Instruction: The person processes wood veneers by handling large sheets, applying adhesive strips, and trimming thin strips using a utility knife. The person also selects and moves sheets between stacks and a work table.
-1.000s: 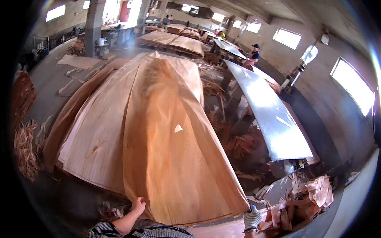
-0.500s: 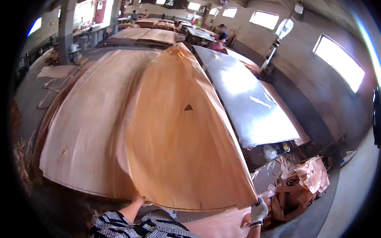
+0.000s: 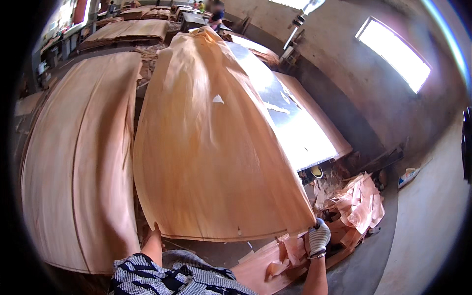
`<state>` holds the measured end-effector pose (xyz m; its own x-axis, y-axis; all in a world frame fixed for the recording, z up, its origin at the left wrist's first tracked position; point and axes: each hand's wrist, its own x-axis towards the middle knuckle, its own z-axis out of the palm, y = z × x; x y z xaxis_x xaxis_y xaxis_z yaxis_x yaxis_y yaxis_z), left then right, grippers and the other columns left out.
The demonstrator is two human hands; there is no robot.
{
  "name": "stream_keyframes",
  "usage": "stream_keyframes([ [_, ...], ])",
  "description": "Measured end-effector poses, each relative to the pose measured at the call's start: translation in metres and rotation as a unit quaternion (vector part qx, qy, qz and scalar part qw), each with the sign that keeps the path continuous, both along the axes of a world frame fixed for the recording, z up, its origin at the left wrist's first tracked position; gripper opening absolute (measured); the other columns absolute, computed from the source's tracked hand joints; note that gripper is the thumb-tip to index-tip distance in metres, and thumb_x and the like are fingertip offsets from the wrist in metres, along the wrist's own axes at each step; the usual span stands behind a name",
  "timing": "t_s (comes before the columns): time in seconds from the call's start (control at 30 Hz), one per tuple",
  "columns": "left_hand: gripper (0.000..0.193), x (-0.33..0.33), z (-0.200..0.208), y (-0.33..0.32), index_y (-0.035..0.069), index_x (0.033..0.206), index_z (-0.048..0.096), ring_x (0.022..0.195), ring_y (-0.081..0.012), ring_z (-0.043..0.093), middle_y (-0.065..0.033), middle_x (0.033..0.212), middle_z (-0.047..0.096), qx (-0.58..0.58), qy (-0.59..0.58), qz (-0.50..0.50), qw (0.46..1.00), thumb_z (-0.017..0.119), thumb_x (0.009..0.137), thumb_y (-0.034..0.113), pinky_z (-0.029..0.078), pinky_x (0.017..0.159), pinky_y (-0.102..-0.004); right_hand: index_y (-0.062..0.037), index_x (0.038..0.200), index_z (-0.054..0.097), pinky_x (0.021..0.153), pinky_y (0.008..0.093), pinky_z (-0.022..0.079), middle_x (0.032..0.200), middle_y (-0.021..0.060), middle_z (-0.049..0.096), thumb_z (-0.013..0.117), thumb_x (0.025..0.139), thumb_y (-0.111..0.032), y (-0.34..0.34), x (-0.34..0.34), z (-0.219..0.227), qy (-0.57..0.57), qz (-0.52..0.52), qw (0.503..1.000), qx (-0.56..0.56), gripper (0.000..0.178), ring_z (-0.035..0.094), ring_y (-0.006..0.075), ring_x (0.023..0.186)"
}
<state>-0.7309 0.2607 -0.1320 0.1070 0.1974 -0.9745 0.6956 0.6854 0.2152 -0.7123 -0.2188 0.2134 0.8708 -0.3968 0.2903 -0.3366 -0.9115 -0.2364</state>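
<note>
Holding wood sheet (image 3: pixel 206 162) by near edge: gloved right hand (image 3: pixel 318 239), fingers clamped on near right corner; left hand (image 3: pixel 151 237) at near left corner, fingers partly hidden, cannot tell if clamped. Sheet between pale stack (image 3: pixel 56 162) and shiny desk (image 3: pixel 306 143). Scrap heap (image 3: pixel 365 204) beside right hand.

And here's the thin wood sheet (image 3: pixel 211 167), smooth with a soft sheen; the paler wood stack (image 3: pixel 59 162), matt and grainy. Glare off that glossy, metal-looking tabletop (image 3: pixel 305 140)! Knitted cloth glove (image 3: pixel 319 239), matt; soft fabric shirt (image 3: pixel 172 275); crinkled, papery wood scraps (image 3: pixel 363 202); dull, rough-looking wall (image 3: pixel 339 54).
</note>
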Motion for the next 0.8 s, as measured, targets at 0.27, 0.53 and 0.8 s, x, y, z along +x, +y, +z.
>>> stream_keyframes([
  [0.27,0.013,0.072,-0.042,-0.046,0.013,0.088,0.057,0.076,-0.0130,0.055,0.0003,0.083,0.059,-0.141,-0.389,0.257,0.873,0.064,0.077,0.015,0.047,0.069,-0.0292,-0.0153,0.092,0.062,0.064,0.0375,0.047,0.078,0.0123,0.062,0.065,0.067,-0.018,-0.097,0.165,-0.036,0.008,0.066,0.997,0.025,0.026,0.060,0.0305,0.070],
  [0.53,0.018,0.113,0.025,-0.163,0.016,0.092,0.054,0.085,-0.0111,0.052,0.0030,0.089,0.056,-0.034,-0.384,0.318,0.866,0.064,0.077,0.013,0.040,0.077,-0.0285,-0.0093,0.086,0.064,0.063,0.0344,0.047,0.073,0.0132,0.063,0.065,0.069,-0.023,-0.214,0.268,-0.076,-0.010,0.130,0.977,0.172,0.022,0.061,0.0282,0.068],
  [0.8,0.021,0.222,0.066,-0.200,0.014,0.097,0.055,0.085,-0.0101,0.051,0.0031,0.094,0.056,0.017,-0.448,0.341,0.827,0.063,0.078,0.018,0.040,0.075,-0.0268,-0.0043,0.076,0.060,0.039,0.0243,0.037,0.057,0.0003,0.053,0.058,0.072,-0.007,-0.227,0.411,-0.078,0.031,0.127,0.780,0.611,0.005,0.047,0.0105,0.045],
])
